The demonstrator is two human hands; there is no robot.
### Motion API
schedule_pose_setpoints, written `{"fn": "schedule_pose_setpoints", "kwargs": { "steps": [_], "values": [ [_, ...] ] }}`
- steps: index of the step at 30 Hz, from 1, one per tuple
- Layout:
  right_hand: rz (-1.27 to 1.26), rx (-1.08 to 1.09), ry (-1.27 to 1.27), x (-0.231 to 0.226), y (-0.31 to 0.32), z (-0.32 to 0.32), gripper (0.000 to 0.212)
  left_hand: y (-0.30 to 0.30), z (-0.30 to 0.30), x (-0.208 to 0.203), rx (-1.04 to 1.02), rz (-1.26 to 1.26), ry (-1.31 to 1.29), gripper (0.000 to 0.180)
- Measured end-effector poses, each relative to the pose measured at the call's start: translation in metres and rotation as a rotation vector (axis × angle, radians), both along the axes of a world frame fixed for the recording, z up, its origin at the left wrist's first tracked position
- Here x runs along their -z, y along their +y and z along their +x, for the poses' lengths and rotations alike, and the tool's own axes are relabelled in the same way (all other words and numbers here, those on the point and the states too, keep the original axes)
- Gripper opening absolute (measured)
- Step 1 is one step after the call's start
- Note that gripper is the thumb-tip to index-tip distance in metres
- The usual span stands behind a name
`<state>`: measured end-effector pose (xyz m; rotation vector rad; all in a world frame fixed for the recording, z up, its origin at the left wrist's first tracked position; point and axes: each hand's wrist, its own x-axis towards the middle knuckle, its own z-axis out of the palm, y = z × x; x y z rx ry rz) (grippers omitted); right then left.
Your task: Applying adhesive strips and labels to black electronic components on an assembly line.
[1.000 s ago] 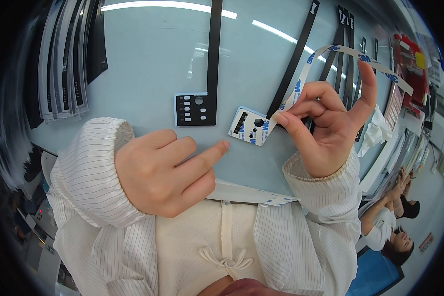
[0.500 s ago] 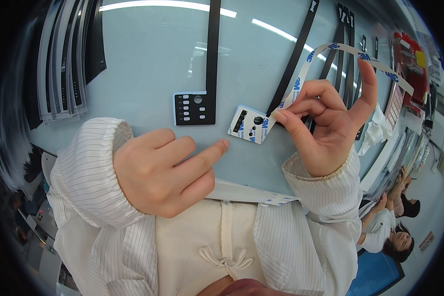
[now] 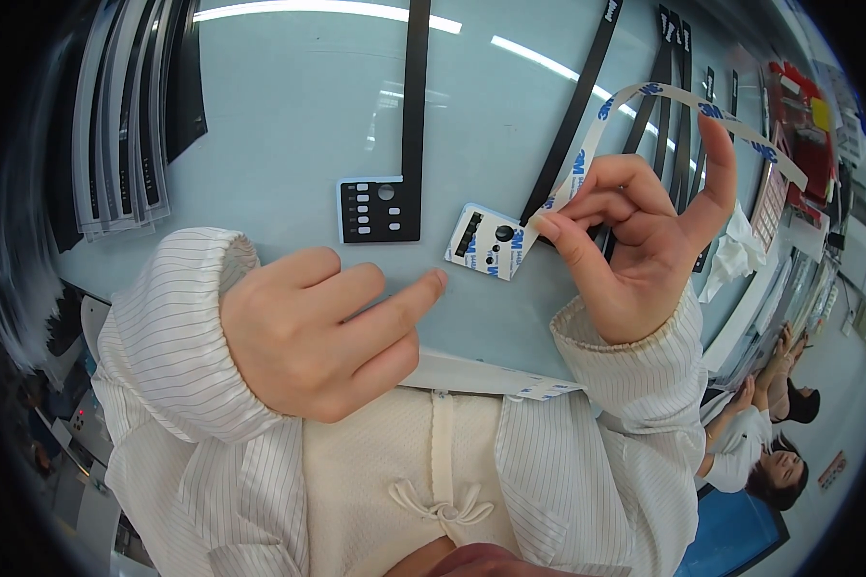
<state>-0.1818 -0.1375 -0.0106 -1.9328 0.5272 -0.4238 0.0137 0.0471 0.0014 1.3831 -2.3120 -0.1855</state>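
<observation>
My right hand pinches a long, narrow white backing strip with blue print between thumb and forefinger. From the pinch the strip arches up and over to the right, its free end beyond my raised little finger. Under it lies a small panel with a white printed face and dark holes, close to the lower end of a slanting black strip. My left hand is held palm down, fingers apart and partly curled, one stretched out. That fingertip is near the panel's lower left corner. The left thumb is hidden.
A black L-shaped panel with small windows lies left of the white-faced one. Clear-edged dark strips are stacked far left, and more black strips lie at right. Crumpled white tissue is at the right edge. Two people sit beyond.
</observation>
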Motion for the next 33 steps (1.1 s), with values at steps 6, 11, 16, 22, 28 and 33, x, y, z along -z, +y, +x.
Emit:
{"fn": "schedule_pose_setpoints", "kwargs": {
  "steps": [6, 11, 16, 22, 28, 33],
  "values": [
    [0.016, 0.018, -0.011, -0.0008, 0.0006, 0.0007, 0.109, -0.0014, -0.0001, -0.0010, 0.010, -0.004, -0.001, 0.016],
    [-0.018, 0.003, -0.015, -0.0002, 0.0020, 0.0014, 0.108, 0.0005, -0.0002, 0.0028, 0.006, -0.020, 0.009, 0.016],
    [-0.018, 0.004, -0.028, -0.0003, 0.0024, 0.0020, 0.108, 0.0016, -0.0010, 0.0008, 0.006, 0.009, -0.018, 0.018],
    [-0.027, 0.008, -0.024, -0.0006, 0.0020, 0.0017, 0.108, -0.0013, -0.0025, -0.0018, -0.007, 0.166, -0.013, 0.024],
    [-0.033, 0.009, -0.018, -0.0006, 0.0035, 0.0016, 0.109, -0.0023, -0.0019, -0.0028, -0.002, 0.187, -0.020, 0.022],
    [-0.035, 0.003, -0.042, 0.0006, 0.0036, 0.0011, 0.109, -0.0022, -0.0019, -0.0038, -0.002, 0.197, -0.017, 0.021]
  ]
}}
